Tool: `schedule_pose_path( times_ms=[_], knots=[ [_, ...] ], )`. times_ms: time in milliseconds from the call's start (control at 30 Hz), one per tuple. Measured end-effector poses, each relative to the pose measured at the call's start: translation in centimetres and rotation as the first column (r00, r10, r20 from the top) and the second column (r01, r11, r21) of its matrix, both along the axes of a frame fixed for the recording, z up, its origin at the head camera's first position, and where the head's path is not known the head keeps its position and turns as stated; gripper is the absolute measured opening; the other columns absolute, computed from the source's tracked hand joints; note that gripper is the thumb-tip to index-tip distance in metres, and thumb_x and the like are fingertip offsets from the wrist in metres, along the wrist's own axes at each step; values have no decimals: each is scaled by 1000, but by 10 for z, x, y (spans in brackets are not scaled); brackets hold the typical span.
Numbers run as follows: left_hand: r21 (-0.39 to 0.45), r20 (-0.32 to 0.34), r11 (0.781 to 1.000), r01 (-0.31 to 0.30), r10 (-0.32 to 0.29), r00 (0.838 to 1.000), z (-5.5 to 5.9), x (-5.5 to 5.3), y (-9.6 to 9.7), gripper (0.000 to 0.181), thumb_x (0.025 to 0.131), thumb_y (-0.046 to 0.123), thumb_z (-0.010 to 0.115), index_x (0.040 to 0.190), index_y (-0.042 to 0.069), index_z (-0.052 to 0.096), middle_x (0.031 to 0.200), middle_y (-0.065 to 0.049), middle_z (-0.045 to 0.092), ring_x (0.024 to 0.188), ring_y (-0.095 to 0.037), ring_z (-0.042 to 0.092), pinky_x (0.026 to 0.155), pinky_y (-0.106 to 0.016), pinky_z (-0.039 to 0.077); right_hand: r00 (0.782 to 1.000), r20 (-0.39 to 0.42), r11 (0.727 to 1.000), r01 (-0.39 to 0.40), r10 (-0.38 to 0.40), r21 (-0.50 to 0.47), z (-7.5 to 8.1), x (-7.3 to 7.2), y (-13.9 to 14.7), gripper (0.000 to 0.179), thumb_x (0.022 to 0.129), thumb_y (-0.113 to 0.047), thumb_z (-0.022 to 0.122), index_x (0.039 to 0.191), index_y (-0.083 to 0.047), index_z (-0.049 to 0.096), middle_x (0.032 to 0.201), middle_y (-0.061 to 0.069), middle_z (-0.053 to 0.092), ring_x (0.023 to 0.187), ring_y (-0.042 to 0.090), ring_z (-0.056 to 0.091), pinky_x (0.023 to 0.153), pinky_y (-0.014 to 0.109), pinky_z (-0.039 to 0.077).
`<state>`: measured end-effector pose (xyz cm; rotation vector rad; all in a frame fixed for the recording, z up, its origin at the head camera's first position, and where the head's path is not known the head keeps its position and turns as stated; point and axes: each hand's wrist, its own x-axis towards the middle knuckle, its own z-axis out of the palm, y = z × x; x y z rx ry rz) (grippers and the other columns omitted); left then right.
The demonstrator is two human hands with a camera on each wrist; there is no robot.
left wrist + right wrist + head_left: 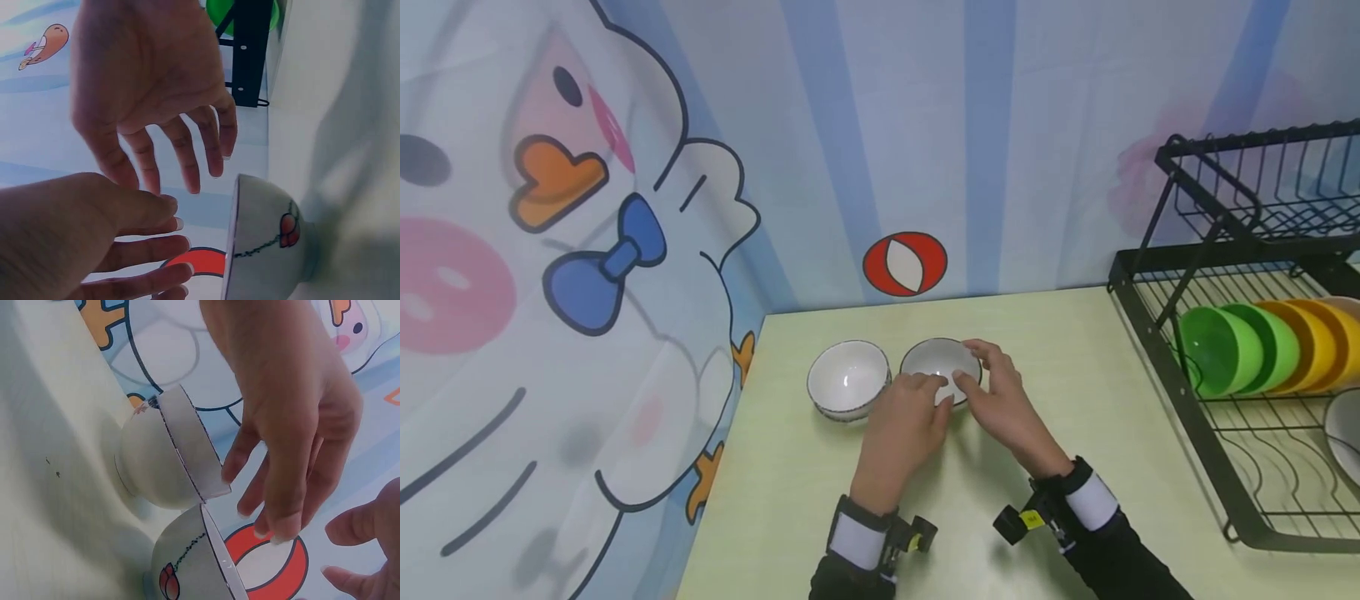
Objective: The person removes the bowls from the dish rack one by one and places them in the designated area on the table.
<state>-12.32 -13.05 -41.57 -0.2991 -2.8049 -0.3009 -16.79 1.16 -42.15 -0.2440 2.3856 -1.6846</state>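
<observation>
Two nested white bowls [842, 373] with dark rims stand on the table, left of a single white bowl [934, 355]. In the left wrist view, the single bowl [265, 231] shows a red flower on its outside. Above its near side hovers my left hand [904, 425], fingers relaxed and holding nothing. My right hand [1006, 407] is at the bowl's right side, fingers loosely bent. Both wrist views show the hands apart from the bowls. In the right wrist view, the upper bowl's rim [190, 440] sticks out of the lower one.
A black dish rack [1180, 417] stands on the right, with green bowls [1225, 350] and yellow bowls [1307, 346] leaning in a row. A white dish [1345, 429] lies at its right. Behind the pale table [775, 517] hangs a printed cartoon backdrop [917, 150].
</observation>
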Motion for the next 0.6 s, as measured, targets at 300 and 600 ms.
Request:
schedule_pose_path(
  times_ms=[300, 600],
  knots=[
    [-8, -49, 999, -33, 32, 998, 7, 2, -1, 27, 94, 31, 67, 115, 14, 71, 108, -3, 74, 94, -20, 72, 69, -35, 58, 999, -18, 998, -46, 45, -45, 0, -3, 4, 51, 103, -19, 47, 150, -5, 32, 154, 21, 35, 144, 41, 33, 120, 55, 26],
    [-40, -50, 999, -27, 25, 998, 7, 3, 0, 29, 94, 33, 67, 116, 14, 71, 108, -2, 74, 91, -20, 71, 70, -35, 58, 995, -72, 997, -60, 62, 38, -2, -3, 5, 51, 102, -16, 49, 148, 0, 34, 151, 27, 33, 140, 45, 35, 115, 58, 32]
  ],
)
